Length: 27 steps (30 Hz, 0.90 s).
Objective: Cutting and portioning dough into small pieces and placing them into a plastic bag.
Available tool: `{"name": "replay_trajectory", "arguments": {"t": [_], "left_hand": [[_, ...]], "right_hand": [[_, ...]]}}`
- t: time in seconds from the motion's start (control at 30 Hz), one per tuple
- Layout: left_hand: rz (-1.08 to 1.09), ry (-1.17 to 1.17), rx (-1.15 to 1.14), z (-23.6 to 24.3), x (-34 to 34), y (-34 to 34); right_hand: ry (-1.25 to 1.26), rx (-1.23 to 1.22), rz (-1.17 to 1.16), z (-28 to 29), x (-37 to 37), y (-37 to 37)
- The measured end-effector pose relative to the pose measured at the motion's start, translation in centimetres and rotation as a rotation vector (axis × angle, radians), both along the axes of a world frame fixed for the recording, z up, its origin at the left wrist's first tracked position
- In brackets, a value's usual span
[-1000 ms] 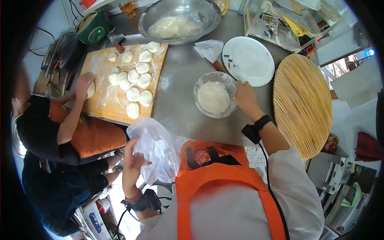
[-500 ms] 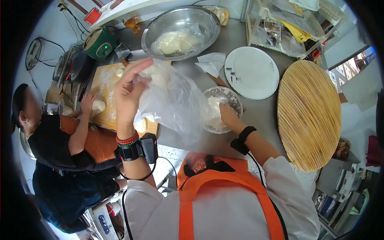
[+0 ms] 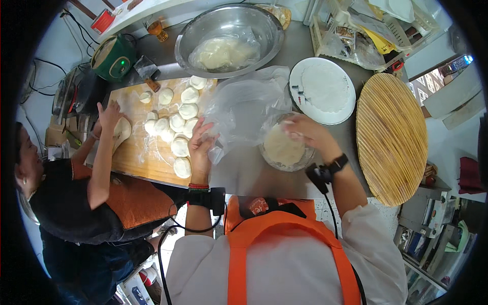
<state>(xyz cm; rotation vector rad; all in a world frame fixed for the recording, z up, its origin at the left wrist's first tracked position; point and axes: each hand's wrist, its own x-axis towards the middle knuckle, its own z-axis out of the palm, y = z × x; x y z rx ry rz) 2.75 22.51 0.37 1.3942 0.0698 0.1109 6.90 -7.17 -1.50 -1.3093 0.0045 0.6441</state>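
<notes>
A clear plastic bag point(image 3: 244, 101) lies spread on the metal table, reaching from my left hand to the bowl. At its left edge, my left hand point(image 3: 201, 147) has its fingers curled on the plastic. My right hand point(image 3: 310, 133) is over a clear bowl point(image 3: 295, 166) of white flour point(image 3: 282, 145). Its fingers are bent and blurred, so what they hold, if anything, cannot be made out. On the wooden board point(image 3: 147, 165) by my left hand, several round dough pieces point(image 3: 177, 123) sit close together.
At the left, a co-worker's hands point(image 3: 109, 117) press a larger dough piece point(image 3: 122, 133). Behind the bag stands a big steel basin point(image 3: 274, 46) with bagged dough point(image 3: 223, 53). A white plate point(image 3: 325, 91), a round slatted lid point(image 3: 391, 142) and a plastic basket point(image 3: 325, 48) are on the right.
My left hand has come down and right, and the raised bag now lies on the table, uncovering the dough pieces. My right hand has lifted from the flour toward the bowl's far right rim.
</notes>
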Motion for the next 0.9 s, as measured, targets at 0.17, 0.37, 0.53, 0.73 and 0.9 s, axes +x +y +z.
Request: {"name": "replay_trajectory", "arguments": {"t": [0.17, 0.37, 0.53, 0.73, 0.9], "left_hand": [[-0.066, 0.082, 0.207, -2.4, 0.5, 1.0], [-0.023, 0.148, 0.344, -1.9, -0.9, 4.8], [-0.088, 0.175, 0.142, 1.9, 0.7, 4.3], [-0.242, 0.319, 0.16, 1.9, 2.8, 3.9], [-0.115, 0.138, 0.416, -2.8, 3.4, 4.0]], "right_hand": [[-1.169, -0.777, 0.65, -5.9, 6.8, 10.9], [-1.206, -1.268, 0.164, -9.9, 13.1, 14.1], [-1.57, -0.992, 0.432, -7.1, 15.9, 11.6], [-1.35, -1.151, 0.36, -9.4, 17.4, 9.7], [-0.83, -1.086, 0.553, -4.0, 12.0, 12.2]]}}
